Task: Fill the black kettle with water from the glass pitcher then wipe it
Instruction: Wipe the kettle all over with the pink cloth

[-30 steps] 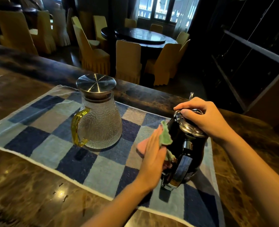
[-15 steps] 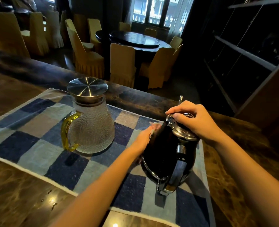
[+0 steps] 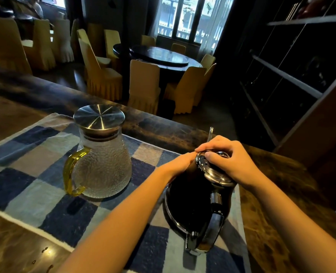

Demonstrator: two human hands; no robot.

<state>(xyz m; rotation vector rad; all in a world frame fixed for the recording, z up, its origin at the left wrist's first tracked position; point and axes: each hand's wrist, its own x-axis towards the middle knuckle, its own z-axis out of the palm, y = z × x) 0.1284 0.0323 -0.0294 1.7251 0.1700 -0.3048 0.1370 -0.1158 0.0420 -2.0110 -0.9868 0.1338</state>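
Moved: left hand (image 3: 178, 166) has slid from the near face of the glossy black kettle with the chrome lid and handle (image 3: 194, 201) round to its far side; the pink-and-green cloth seen a second ago is now hidden, so whether it is still held cannot be told.
Right hand: right hand (image 3: 229, 162) stays curled over the chrome lid, fingers closed round its rim, steadying the kettle.
Kettle: upright, at 5 o'clock on the blue-and-tan checked mat (image 3: 35, 174), which lies on the dark marbled desk (image 3: 9, 251).
Pitcher: dimpled clear glass pitcher with yellow handle and steel lid (image 3: 100, 156) stands untouched at 9 o'clock of the kettle, well apart, lid on.
Progress: filling looks finished; wiping under way, near side likely done, far side in hand.
Left: probably the lid and handle.
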